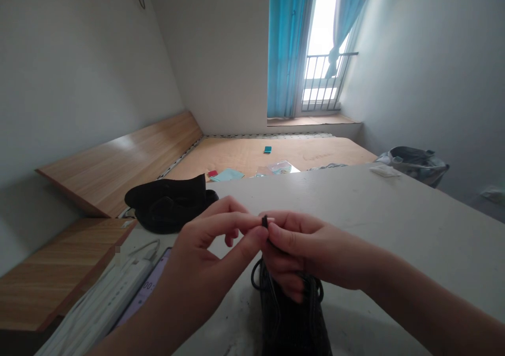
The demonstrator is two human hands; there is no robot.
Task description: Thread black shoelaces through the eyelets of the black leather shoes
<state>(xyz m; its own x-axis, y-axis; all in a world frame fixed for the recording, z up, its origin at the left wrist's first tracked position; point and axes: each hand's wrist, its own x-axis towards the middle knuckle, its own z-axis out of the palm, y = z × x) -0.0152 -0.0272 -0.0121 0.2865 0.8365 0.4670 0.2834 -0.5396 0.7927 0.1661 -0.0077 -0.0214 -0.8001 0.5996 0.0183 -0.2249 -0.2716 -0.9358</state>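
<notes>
A black lace-up shoe (294, 322) stands on the white table in front of me, its toe or heel cut off by the lower frame edge. Above it, my left hand (215, 245) pinches a short bit of black shoelace (264, 222) between thumb and forefinger. My right hand (302, 243) meets it there, thumb and fingers closed on the same lace, with its lower fingers curled over the shoe. Loops of lace hang at both sides of the shoe. How the lace runs inside the fingers is hidden.
Left on the white table (355, 203) lie another black shoe (169, 203), a lit phone (148, 287) and a white power strip (118, 293) with cables. Beyond are a wooden bed board (244, 153) with small packets, and a lined bin (418, 161) at right.
</notes>
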